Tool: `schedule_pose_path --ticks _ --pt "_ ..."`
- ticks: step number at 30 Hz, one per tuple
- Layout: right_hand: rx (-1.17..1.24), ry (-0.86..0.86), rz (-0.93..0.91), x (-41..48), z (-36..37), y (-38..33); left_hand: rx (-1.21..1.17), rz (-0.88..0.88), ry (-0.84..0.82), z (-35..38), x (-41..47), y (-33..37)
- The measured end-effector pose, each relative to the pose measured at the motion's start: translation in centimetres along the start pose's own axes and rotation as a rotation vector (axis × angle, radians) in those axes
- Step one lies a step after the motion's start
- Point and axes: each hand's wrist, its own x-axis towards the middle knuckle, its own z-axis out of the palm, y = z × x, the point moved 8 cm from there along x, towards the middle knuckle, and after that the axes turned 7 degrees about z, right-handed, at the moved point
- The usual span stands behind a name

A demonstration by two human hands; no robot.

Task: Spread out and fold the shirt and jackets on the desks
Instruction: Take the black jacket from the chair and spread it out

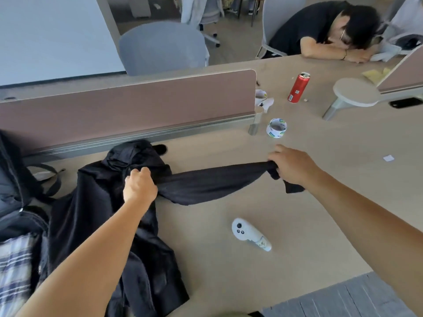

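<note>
While the black jacket [103,213] lies crumpled on the left part of the desk [309,202], its sleeve [217,179] is stretched rightward between 2 hands. Head view: the left hand [139,186] is curled into a fist that grips the fabric where the sleeve joins the body of the jacket; the right hand [293,165] holds the cuff end, fingers wrapped round the bunched cloth, with a short tail of fabric hanging below it. The jacket's collar end lies just beside the foot of the pink partition [128,104]. A dark backpack [13,179] stands at the left edge, touching the jacket, and a plaid shirt [13,271] shows below it. A white controller [249,234] lies on the desk below the sleeve, apart from it. Beyond the right hand sit a roll of tape [276,127] and, farther back, a red can [298,88]. At the far side a person [320,30] rests head on arms on the desk, near a grey chair [162,46]
</note>
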Motion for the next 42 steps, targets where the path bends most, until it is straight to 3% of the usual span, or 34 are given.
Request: schedule_pose_path --ticks 5,8,10,13,15,19,22,28,32,35,37,40,42 --pt "0.042 0.599 -0.091 4.6 -4.8 8.2 -0.226 0.123 0.074 1.0 0.6 9.5" --pt "-0.05 0.728 -0.101 5.7 -3.3 11.1 -0.224 0.272 0.039 4.0 0.2 13.6" --pt "-0.13 0.518 -0.033 7.1 1.5 12.8 -0.072 0.33 -0.159 8.4 -0.4 14.8" --pt "-0.239 -0.129 0.214 6.7 12.7 15.9 0.114 0.309 -0.507 13.9 -2.6 13.7" --pt "-0.225 -0.377 0.264 5.1 18.4 16.3 0.138 0.28 -0.595 15.5 -3.1 12.7" --pt "-0.079 -0.304 0.127 4.8 21.2 12.9 0.133 0.223 -0.487 15.4 -1.2 11.5" --pt "0.179 -0.304 0.175 5.8 21.3 11.6 0.098 0.183 -0.406 14.9 0.8 12.3" --pt "0.413 -0.302 0.244 9.7 22.6 15.6 0.04 0.131 -0.487 16.2 3.0 12.0" --pt "0.648 -0.2 0.308 13.5 20.9 19.6 0.067 0.112 -0.507 16.6 3.7 11.6" --pt "0.48 -0.132 0.34 14.7 20.1 18.4 0.12 0.068 -0.532 16.7 3.4 12.1" --pt "0.361 -0.077 0.212 14.0 19.5 14.3 0.144 0.072 -0.508 16.8 3.0 12.5" --pt "0.308 -0.195 -0.059 11.0 20.8 7.3 0.055 0.072 -0.467 16.6 2.2 12.2" --pt "0.274 -0.302 -0.069 9.9 22.3 7.0 0.013 0.071 -0.441 16.2 1.8 11.2"
